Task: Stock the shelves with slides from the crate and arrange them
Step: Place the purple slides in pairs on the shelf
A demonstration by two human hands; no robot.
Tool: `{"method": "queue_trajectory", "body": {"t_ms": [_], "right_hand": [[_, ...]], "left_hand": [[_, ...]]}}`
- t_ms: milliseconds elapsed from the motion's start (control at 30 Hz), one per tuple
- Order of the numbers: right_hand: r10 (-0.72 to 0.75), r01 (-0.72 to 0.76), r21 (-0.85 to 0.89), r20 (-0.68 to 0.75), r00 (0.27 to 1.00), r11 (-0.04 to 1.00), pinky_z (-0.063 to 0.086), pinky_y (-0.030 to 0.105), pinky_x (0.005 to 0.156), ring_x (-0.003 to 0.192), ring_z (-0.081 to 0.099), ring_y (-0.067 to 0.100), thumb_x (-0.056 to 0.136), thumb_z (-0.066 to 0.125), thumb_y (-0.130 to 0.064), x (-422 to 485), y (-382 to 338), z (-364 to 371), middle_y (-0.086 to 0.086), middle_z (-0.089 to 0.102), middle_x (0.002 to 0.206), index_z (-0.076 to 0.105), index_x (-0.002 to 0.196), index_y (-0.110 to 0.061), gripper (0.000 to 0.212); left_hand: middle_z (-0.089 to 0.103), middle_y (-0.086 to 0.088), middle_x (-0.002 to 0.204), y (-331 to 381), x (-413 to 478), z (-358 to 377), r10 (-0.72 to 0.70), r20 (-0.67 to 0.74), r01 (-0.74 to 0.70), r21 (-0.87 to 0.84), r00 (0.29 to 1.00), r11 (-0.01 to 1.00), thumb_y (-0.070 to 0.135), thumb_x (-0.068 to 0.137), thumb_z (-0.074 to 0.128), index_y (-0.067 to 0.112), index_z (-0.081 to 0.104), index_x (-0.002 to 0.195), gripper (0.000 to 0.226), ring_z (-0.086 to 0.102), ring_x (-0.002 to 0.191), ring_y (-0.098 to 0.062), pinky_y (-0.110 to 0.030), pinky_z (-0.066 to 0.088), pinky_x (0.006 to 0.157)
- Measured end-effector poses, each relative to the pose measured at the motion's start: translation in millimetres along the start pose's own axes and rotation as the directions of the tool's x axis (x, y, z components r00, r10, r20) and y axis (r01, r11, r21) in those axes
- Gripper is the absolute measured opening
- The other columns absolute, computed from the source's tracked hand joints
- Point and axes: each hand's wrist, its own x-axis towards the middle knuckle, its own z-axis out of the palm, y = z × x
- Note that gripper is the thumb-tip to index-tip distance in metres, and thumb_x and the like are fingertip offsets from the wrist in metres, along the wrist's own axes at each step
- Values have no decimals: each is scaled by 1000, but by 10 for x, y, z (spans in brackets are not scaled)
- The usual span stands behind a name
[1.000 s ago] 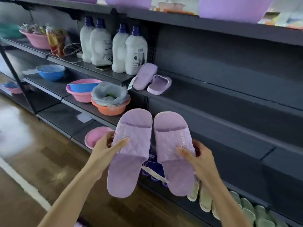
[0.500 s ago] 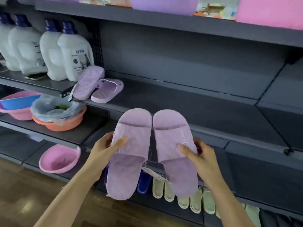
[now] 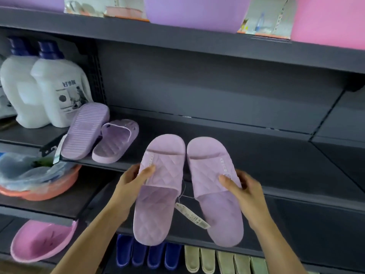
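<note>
Slides point(image 3: 164, 175) hang abreast before the shelf edge point(image 3: 306, 196), left hand point(image 3: 128, 182) gripping 1, right hand point(image 3: 246, 192) 1.

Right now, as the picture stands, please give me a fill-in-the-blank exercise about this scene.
The left hand and the right hand hold two lilac slides; a paper ____ dangles between them.
On the shelf, one purple slide lies with its ____ up.
The white bottles have ____ caps.
Below, the blue slides stand ____ of the green slides.
Missing words: tag; sole; blue; left.
</note>
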Motion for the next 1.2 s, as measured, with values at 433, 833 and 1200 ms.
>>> {"method": "queue_trajectory", "body": {"t_ms": [433, 833, 1200], "right_hand": [[26, -18, 43, -194, 981, 999, 53, 34, 77, 89, 64, 12, 79, 67, -44, 1065, -128, 730, -11, 65, 93, 59, 95, -33, 21], [-10, -6, -56, -283, 959, 998, 48, 29, 68, 78, 62, 19, 95, 50, -27, 1485, -108, 1204, 4, 67, 83, 65, 90, -9, 25], [-85, 61, -343, -56, 995, 937, 32, 16, 88, 122, 46, 16, 91, 56, -23, 1194, -72, 1083, 3, 45, 138, 34, 142, -24, 56]], "left_hand": [[68, -12, 105, 333, 1460, -151, -116, 36, 116, -2, 993, 993, 45, 85, 58, 16, 63, 103, 34, 64, 99, -31, -46, 50, 90], [51, -4, 130, 235, 1920, 63, 246, 55, -244, 445, 968, 861, 34, 82, 64, 14, 56, 126, 49, 47, 122, -24, -34, 38, 101], [43, -12, 139, 159, 1703, -88, 436, 172, -437, 639, 883, 633, 9, 84, 63, 7, 42, 136, 56, 38, 129, -28, -38, 30, 107]]}}
